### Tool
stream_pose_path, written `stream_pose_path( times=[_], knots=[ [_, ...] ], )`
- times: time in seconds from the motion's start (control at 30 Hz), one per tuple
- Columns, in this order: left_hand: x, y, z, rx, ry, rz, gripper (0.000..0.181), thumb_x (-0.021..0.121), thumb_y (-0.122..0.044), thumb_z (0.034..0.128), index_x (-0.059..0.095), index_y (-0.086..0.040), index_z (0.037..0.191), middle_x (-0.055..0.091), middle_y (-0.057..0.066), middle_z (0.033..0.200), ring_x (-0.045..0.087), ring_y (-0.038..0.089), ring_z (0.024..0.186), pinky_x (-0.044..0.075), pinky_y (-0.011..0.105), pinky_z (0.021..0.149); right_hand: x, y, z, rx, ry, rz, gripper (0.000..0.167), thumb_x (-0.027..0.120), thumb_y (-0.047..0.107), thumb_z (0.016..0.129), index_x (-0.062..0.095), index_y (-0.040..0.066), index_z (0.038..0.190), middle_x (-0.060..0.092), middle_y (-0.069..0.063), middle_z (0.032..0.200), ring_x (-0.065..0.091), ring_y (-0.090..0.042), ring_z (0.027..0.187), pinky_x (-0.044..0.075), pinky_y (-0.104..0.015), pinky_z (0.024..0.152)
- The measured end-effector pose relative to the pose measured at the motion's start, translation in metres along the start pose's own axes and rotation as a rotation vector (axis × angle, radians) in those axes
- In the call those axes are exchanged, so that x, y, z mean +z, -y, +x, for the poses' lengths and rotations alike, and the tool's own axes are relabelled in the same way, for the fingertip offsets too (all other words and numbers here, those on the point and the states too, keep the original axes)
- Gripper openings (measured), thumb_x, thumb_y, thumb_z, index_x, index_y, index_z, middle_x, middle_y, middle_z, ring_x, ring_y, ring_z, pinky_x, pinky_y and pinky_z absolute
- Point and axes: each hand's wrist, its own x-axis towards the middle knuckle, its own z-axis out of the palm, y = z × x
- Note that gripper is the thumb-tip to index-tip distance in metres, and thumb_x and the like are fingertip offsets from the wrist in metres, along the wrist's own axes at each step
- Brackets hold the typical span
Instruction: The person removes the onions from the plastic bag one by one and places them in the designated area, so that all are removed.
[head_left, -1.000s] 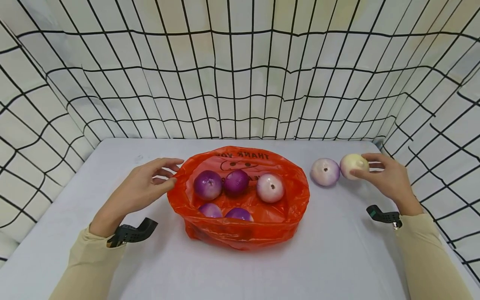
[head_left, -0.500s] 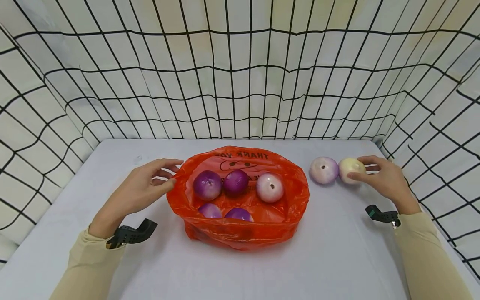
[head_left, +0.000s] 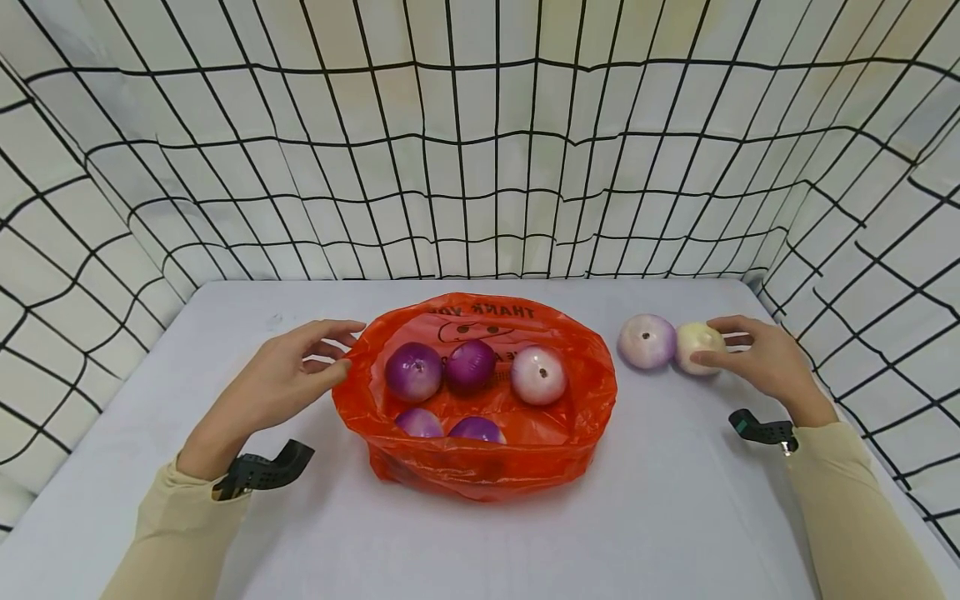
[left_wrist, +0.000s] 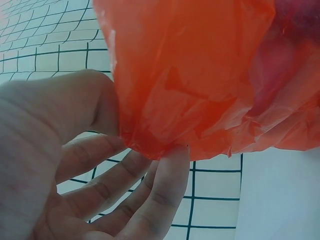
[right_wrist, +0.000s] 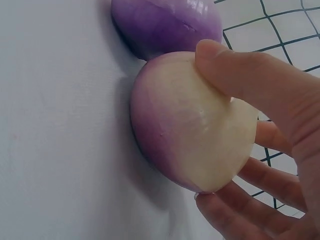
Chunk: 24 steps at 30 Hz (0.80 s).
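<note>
A red plastic bag (head_left: 480, 471) stands with its mouth wide on the white table, several purple onions inside, including a paler onion (head_left: 538, 375) at the right. My left hand (head_left: 288, 375) touches the bag's left rim, thumb and fingers apart; in the left wrist view its fingertips (left_wrist: 175, 155) meet the orange-red plastic. Over on the right, my right hand (head_left: 765, 362) holds a pale yellow-white onion (right_wrist: 185, 125) between thumb and fingers. That onion touches a pale purple onion (head_left: 647, 342) on its left. The bag's front wall partly hides two of the onions inside.
A black wire grid (head_left: 465, 167) with white backing rises behind the table (head_left: 480, 550) and along both sides. Black straps with mounts sit at both wrists, below tan sleeves (head_left: 847, 492).
My right hand and the yellow-white onion have shifted slightly left, against the neighbouring onion. The left hand and bag stay put; the head view drifts a little.
</note>
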Motion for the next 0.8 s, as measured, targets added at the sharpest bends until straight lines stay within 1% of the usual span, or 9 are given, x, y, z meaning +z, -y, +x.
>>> stream_pose_path(
  times=[0.23, 0.43, 0.57, 0.6, 0.63, 0.7, 0.73, 0.8],
  knots=[
    [0.0, 0.0, 0.0, 0.0, 0.005, -0.005, 0.049, 0.06, -0.017, 0.0997, 0.054, -0.015, 0.148, 0.065, 0.015, 0.137, 0.066, 0.032, 0.121, 0.063, 0.049, 0.094, -0.002, -0.003, 0.0, -0.009, 0.024, 0.02, 0.078, 0.081, 0.057, 0.083, 0.058, 0.012, 0.142, 0.064, -0.024, 0.139, 0.065, -0.045, 0.123, 0.049, -0.025, 0.08],
    [0.001, 0.001, 0.0, -0.004, 0.007, -0.009, 0.049, 0.06, -0.017, 0.0993, 0.055, -0.016, 0.148, 0.065, 0.015, 0.137, 0.066, 0.032, 0.12, 0.064, 0.046, 0.092, -0.008, -0.004, -0.001, -0.009, 0.026, 0.064, 0.078, 0.082, 0.053, 0.083, 0.057, 0.01, 0.143, 0.063, -0.022, 0.142, 0.065, -0.044, 0.124, 0.047, -0.008, 0.075],
    [0.001, 0.002, 0.001, 0.0, 0.005, -0.008, 0.048, 0.059, -0.016, 0.0991, 0.055, -0.016, 0.147, 0.065, 0.014, 0.137, 0.067, 0.031, 0.12, 0.064, 0.044, 0.091, -0.011, -0.004, -0.002, -0.021, 0.015, 0.077, 0.077, 0.081, 0.051, 0.085, 0.056, 0.009, 0.144, 0.061, -0.022, 0.144, 0.064, -0.042, 0.124, 0.045, -0.004, 0.074],
    [0.001, 0.002, 0.001, 0.004, 0.005, -0.007, 0.048, 0.059, -0.016, 0.0992, 0.055, -0.016, 0.147, 0.065, 0.014, 0.137, 0.066, 0.031, 0.12, 0.064, 0.044, 0.092, -0.011, -0.003, -0.002, -0.024, 0.011, 0.079, 0.077, 0.081, 0.051, 0.085, 0.056, 0.009, 0.144, 0.061, -0.022, 0.144, 0.065, -0.039, 0.122, 0.045, -0.003, 0.074],
    [0.001, 0.002, 0.001, 0.006, 0.005, -0.006, 0.048, 0.059, -0.016, 0.0992, 0.055, -0.015, 0.147, 0.065, 0.015, 0.137, 0.066, 0.031, 0.12, 0.064, 0.045, 0.092, -0.012, -0.003, -0.002, -0.025, 0.006, 0.081, 0.076, 0.081, 0.05, 0.085, 0.056, 0.009, 0.144, 0.061, -0.022, 0.144, 0.068, -0.033, 0.119, 0.045, -0.003, 0.074],
    [0.001, 0.002, 0.001, 0.006, 0.003, -0.004, 0.048, 0.059, -0.015, 0.0989, 0.055, -0.015, 0.147, 0.065, 0.015, 0.137, 0.066, 0.031, 0.12, 0.064, 0.045, 0.092, -0.013, -0.002, -0.003, -0.028, -0.006, 0.087, 0.075, 0.082, 0.05, 0.085, 0.057, 0.009, 0.143, 0.062, -0.022, 0.143, 0.069, -0.015, 0.11, 0.045, -0.002, 0.074],
    [0.001, 0.002, 0.001, 0.007, 0.003, -0.004, 0.048, 0.059, -0.015, 0.0988, 0.055, -0.015, 0.147, 0.065, 0.015, 0.137, 0.066, 0.031, 0.12, 0.064, 0.045, 0.093, -0.014, -0.002, -0.004, -0.03, -0.012, 0.088, 0.075, 0.082, 0.05, 0.085, 0.058, 0.009, 0.143, 0.062, -0.022, 0.143, 0.067, -0.005, 0.106, 0.045, -0.002, 0.074],
    [0.001, 0.002, 0.001, 0.011, 0.003, -0.001, 0.049, 0.06, -0.015, 0.0987, 0.055, -0.014, 0.147, 0.065, 0.015, 0.137, 0.066, 0.032, 0.12, 0.064, 0.045, 0.093, -0.014, 0.0, -0.005, -0.031, -0.022, 0.091, 0.074, 0.082, 0.049, 0.084, 0.059, 0.009, 0.142, 0.063, -0.022, 0.142, 0.058, 0.012, 0.098, 0.045, -0.001, 0.074]
  ],
)
